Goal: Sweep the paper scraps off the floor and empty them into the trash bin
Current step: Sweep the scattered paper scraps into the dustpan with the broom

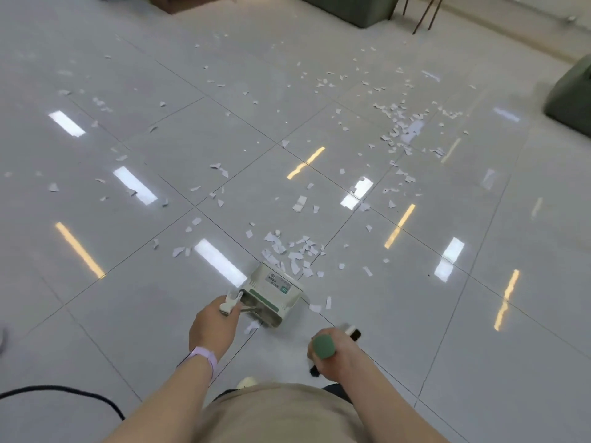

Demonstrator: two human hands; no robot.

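Left hand (215, 324): fingers clamped on dustpan (274, 294) handle.
Right hand (335, 354): fingers clamped on green broom handle (323, 346).
Paper scraps (292, 251): just beyond dustpan, on floor (479, 314).

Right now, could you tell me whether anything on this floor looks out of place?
Yes: torn paper scraps litter the grey tiled floor, thickest just beyond the dustpan and farther off to the right. A few lie behind the dustpan, and a black cable trails at lower left.

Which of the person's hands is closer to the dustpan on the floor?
Left. The left hand grips the handle of the dustpan. The right hand holds a green broom handle, apart from the pan.
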